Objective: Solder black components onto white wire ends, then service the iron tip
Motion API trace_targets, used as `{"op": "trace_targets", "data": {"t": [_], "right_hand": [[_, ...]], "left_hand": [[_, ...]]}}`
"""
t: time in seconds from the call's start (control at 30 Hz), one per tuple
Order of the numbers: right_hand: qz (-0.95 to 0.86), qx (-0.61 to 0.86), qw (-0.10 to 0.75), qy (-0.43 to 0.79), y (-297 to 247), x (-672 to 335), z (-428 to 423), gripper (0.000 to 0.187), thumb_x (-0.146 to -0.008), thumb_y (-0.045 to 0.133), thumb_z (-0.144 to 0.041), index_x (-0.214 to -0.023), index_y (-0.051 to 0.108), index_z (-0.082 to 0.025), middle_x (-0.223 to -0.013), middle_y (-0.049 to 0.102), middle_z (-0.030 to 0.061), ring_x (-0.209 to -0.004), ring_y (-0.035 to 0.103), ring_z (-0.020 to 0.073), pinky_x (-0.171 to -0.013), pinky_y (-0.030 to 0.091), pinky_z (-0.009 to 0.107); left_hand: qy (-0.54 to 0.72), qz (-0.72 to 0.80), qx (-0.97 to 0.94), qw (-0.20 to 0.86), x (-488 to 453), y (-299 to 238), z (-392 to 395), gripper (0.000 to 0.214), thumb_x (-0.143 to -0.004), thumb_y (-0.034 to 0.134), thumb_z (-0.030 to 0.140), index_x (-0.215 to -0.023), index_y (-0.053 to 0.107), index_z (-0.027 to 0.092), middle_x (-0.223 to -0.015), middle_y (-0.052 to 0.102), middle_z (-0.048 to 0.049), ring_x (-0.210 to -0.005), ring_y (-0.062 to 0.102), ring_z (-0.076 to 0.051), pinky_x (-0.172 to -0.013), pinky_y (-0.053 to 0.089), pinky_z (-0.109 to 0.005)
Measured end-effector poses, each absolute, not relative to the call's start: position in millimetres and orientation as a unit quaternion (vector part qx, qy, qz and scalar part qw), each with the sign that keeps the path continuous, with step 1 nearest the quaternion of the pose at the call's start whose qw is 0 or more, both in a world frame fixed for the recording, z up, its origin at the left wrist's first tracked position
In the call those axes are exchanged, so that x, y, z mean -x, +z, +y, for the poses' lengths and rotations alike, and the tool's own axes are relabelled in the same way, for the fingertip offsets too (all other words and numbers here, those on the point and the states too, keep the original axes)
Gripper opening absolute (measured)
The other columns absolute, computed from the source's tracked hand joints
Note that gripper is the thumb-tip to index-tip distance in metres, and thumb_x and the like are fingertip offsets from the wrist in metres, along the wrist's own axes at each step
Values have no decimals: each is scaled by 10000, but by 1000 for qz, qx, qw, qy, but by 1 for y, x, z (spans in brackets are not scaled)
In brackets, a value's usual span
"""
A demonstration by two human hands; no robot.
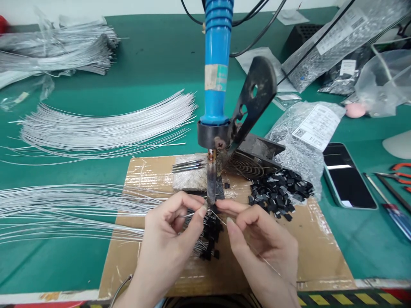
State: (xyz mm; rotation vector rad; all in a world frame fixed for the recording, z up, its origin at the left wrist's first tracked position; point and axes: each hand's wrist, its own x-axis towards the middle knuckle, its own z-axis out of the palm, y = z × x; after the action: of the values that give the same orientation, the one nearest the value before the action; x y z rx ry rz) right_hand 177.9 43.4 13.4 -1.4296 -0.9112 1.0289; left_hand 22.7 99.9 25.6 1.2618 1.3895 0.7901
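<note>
A blue-handled soldering iron (pixel 219 77) is clamped upright, its tip (pixel 211 184) pointing down between my hands. Thumb and index finger of my left hand (pixel 175 233) pinch a thin wire just left of the tip; its end is mostly hidden by the fingertips. My right hand (pixel 263 239) holds a strand of solder wire (pixel 220 217), which runs from the tip back under the palm. Beneath the fingers lie several wires with small black connectors (pixel 210 239) on their ends.
Cardboard (pixel 128 256) covers the bench's middle. Loose black pieces (pixel 279 192) are heaped right of a small fan (pixel 253 160). White wire bundles (pixel 109 124) lie left. A phone (pixel 349 175), pliers (pixel 400 173) and plastic bags (pixel 302 132) are on the right.
</note>
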Motion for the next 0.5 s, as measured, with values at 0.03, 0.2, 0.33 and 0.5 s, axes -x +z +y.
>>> {"op": "trace_targets", "data": {"t": [0.03, 0.2, 0.33, 0.5], "right_hand": [[-385, 603, 549, 431, 13, -178, 43, 216, -960, 713, -227, -765, 620, -242, -1171, 830, 72, -1101, 798, 239, -1000, 621, 324], [-395, 598, 554, 423, 13, -176, 43, 210, -973, 704, -220, -776, 633, -243, -1159, 831, 74, -1086, 800, 234, -986, 622, 314], [-393, 591, 554, 435, 12, -176, 42, 211, -979, 707, -215, -785, 629, -244, -1186, 823, 64, -1122, 792, 220, -962, 614, 273], [-393, 585, 554, 442, 9, -177, 41, 204, -981, 706, -208, -792, 638, -243, -1191, 822, 68, -1136, 789, 231, -971, 614, 293]], "left_hand": [[331, 579, -528, 525, -23, 25, 100, 159, -914, 737, 251, -764, 722, 200, -792, 741, -20, -611, 587, -112, -529, 374, -217], [331, 577, -531, 525, -22, 24, 99, 149, -921, 737, 247, -778, 728, 204, -811, 753, -21, -619, 596, -111, -535, 393, -209], [334, 580, -526, 524, -22, 24, 98, 142, -916, 741, 243, -780, 728, 203, -858, 767, -30, -645, 627, -115, -542, 410, -203], [330, 573, -526, 535, -19, 21, 96, 147, -941, 735, 249, -801, 722, 208, -887, 765, -29, -701, 661, -125, -573, 439, -199]]}}
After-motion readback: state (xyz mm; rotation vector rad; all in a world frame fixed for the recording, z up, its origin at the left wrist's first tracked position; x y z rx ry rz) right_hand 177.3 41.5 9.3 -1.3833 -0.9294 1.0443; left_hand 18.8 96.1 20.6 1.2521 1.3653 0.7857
